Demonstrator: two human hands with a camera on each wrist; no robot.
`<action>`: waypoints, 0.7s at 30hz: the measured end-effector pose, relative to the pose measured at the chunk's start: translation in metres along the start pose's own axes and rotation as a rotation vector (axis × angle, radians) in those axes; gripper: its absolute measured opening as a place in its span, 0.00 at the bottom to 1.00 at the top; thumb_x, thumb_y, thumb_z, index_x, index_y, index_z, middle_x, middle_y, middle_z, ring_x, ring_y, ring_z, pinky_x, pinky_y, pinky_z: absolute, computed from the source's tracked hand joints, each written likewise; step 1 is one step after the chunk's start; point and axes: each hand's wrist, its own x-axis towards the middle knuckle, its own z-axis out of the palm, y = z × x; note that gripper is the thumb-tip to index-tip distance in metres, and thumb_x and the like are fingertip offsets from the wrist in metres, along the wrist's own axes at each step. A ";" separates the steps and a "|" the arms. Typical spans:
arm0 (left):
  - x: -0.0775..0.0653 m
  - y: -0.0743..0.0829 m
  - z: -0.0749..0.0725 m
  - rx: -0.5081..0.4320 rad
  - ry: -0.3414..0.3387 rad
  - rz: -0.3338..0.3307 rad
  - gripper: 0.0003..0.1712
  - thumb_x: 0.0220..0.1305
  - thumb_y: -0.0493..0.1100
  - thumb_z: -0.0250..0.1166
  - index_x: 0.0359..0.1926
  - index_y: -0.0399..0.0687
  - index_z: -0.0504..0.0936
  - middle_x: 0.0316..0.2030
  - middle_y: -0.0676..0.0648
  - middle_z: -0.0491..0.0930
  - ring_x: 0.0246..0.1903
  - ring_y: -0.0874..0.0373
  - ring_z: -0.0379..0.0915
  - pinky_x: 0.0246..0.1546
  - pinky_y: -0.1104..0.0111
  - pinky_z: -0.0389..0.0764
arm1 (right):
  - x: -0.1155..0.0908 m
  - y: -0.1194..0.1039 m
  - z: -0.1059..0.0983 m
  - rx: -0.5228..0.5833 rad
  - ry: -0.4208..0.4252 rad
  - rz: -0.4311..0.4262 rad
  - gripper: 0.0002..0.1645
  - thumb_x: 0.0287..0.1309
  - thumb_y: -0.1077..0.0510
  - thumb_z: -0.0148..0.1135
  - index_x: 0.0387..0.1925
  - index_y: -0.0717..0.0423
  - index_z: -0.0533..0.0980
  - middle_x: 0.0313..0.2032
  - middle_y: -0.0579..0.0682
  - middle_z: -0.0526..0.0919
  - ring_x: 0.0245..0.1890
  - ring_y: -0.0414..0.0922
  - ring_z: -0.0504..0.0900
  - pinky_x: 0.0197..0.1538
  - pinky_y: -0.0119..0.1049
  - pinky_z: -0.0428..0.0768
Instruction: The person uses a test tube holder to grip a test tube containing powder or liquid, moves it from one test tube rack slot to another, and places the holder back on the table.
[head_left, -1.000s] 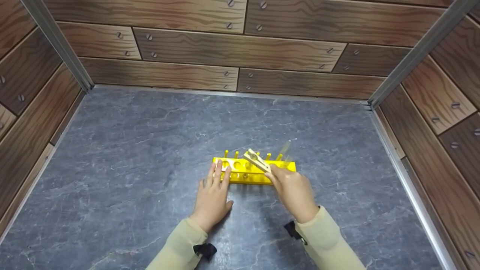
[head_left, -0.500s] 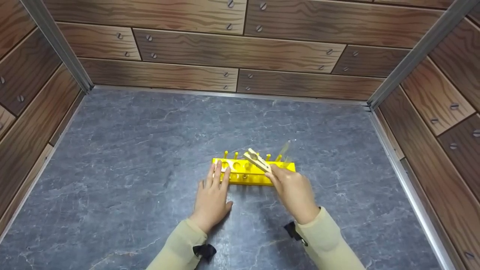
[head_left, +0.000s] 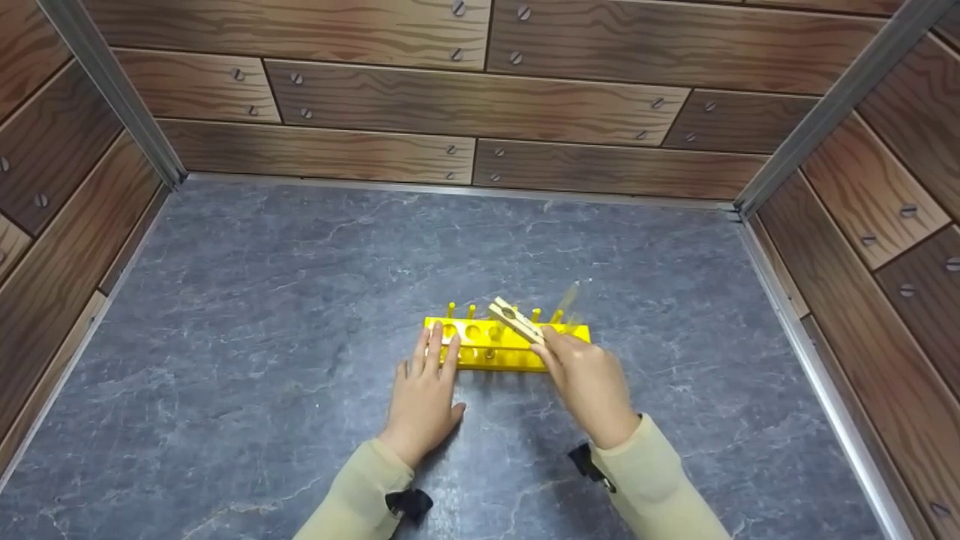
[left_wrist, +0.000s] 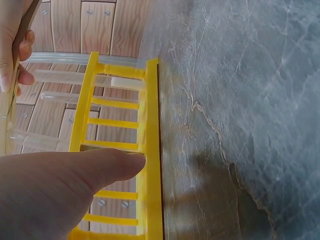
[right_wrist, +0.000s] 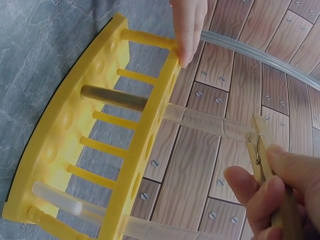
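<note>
With hands apart, pinching the wooden clamp (head_left: 517, 322) in the right hand (head_left: 594, 379), aimed at ten o'clock, at the mouth of the dark-bottomed tube (right_wrist: 197, 120) standing near the middle of the yellow rack (head_left: 484, 342), and resting the left hand (head_left: 421, 405) straight-fingered on the nine o'clock end! Looks like a job of seating the clamp round the tube, with no telling how firmly. Steady now: hold square, ease the pinch gradually, avoid sideways lean, and keep off the clear glassware (head_left: 571, 298) at three o'clock!
</note>
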 end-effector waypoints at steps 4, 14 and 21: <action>0.000 0.000 0.000 0.000 0.004 0.002 0.58 0.48 0.59 0.69 0.72 0.43 0.48 0.71 0.36 0.41 0.69 0.42 0.37 0.56 0.43 0.64 | -0.001 0.001 0.000 0.003 0.002 0.006 0.17 0.58 0.55 0.61 0.44 0.63 0.80 0.33 0.57 0.84 0.28 0.50 0.84 0.30 0.39 0.82; -0.001 0.001 0.001 -0.015 0.003 0.003 0.58 0.48 0.58 0.70 0.72 0.42 0.49 0.71 0.36 0.41 0.69 0.41 0.38 0.56 0.42 0.64 | -0.002 0.002 -0.001 -0.007 -0.022 0.047 0.18 0.58 0.54 0.62 0.46 0.63 0.80 0.35 0.57 0.84 0.29 0.50 0.84 0.30 0.39 0.82; -0.001 0.000 0.000 0.007 0.042 0.021 0.58 0.46 0.58 0.71 0.71 0.42 0.51 0.70 0.35 0.44 0.68 0.40 0.41 0.52 0.42 0.67 | -0.004 0.005 0.000 -0.004 -0.003 0.048 0.18 0.58 0.55 0.62 0.46 0.62 0.80 0.37 0.58 0.84 0.31 0.52 0.84 0.31 0.41 0.82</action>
